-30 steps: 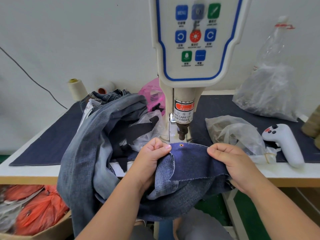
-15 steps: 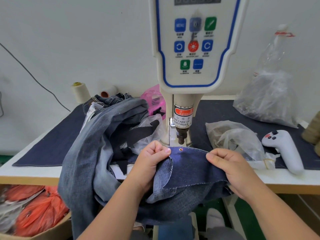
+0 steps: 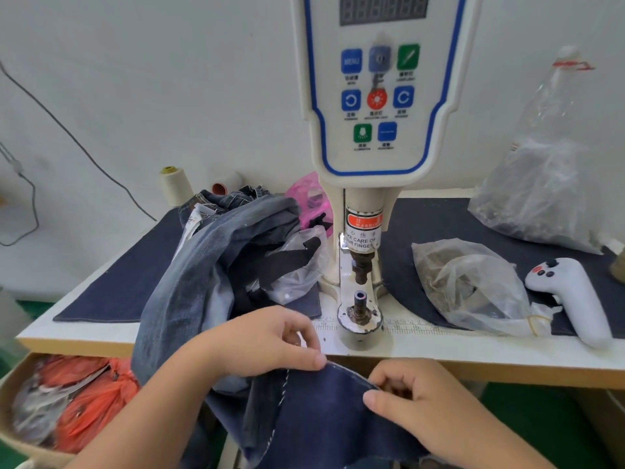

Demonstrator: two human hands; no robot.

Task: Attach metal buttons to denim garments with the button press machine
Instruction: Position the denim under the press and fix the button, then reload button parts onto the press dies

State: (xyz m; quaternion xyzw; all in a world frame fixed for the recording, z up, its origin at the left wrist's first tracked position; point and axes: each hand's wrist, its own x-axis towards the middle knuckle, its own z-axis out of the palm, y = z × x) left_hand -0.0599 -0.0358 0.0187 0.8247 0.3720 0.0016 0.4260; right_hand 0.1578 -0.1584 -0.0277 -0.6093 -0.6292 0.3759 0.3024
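Observation:
The button press machine (image 3: pixel 375 96) stands at the table's middle, its punch (image 3: pixel 361 269) raised above the bare lower die (image 3: pixel 360 301). A dark blue denim garment (image 3: pixel 324 418) hangs below the table's front edge. My left hand (image 3: pixel 270 343) pinches its upper hem at the left, and my right hand (image 3: pixel 416 397) pinches the same hem further right. Both hands are in front of the table edge, nearer me than the die. No button shows on the visible cloth.
A heap of grey-blue jeans (image 3: pixel 216 265) drapes over the table's left front. Clear bags of parts (image 3: pixel 470 286) (image 3: pixel 541 184) and a white controller (image 3: pixel 575 299) lie right of the machine. Thread cones (image 3: pixel 174 184) stand at the back. A box of orange bags (image 3: pixel 77 401) sits below left.
Both hands have pulled the dark denim off the die, toward me and below the table edge. The lower die is now uncovered. The camera view has tilted up.

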